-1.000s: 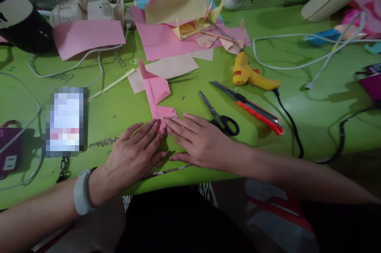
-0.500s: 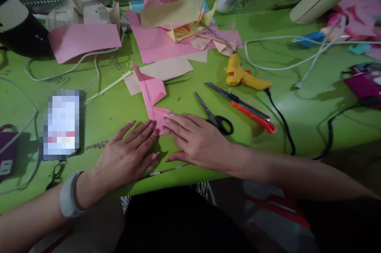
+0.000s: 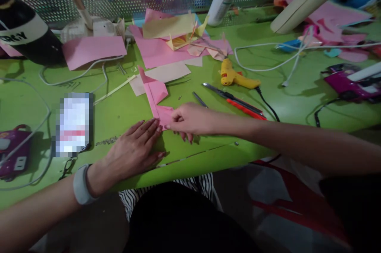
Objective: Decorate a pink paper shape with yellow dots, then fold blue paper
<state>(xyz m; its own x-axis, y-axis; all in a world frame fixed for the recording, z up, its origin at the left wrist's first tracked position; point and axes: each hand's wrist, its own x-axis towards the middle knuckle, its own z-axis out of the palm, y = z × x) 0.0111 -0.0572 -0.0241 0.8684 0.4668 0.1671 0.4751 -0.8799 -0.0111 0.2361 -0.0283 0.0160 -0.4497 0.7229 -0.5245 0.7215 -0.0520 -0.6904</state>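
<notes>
A folded pink paper [image 3: 154, 97] lies on the green table [image 3: 116, 116], its narrow upper end tilted to the left. My left hand [image 3: 135, 142] rests flat with its fingertips on the lower left edge of the paper, thumb held apart. My right hand [image 3: 189, 120] is curled at the paper's lower right corner, thumb and forefinger pinching it. Scissors [image 3: 199, 99] lie just beyond my right hand, their handles hidden under the wrist. A red and black cutter knife [image 3: 235, 100] is to their right.
Behind lie stacked coloured papers [image 3: 145, 48] and a yellow glue gun [image 3: 238, 76] with a black cord. At left are a phone [image 3: 73, 124], a purple device [image 3: 18, 154] and a dark bottle [image 3: 29, 35]. White cables, a cardboard tube [image 3: 303, 7] and another purple device [image 3: 351, 82] are at right.
My right hand has gone from lying flat with spread fingers to a curled pinch at the paper's corner. My left hand stays on the paper. The camera view has shifted.
</notes>
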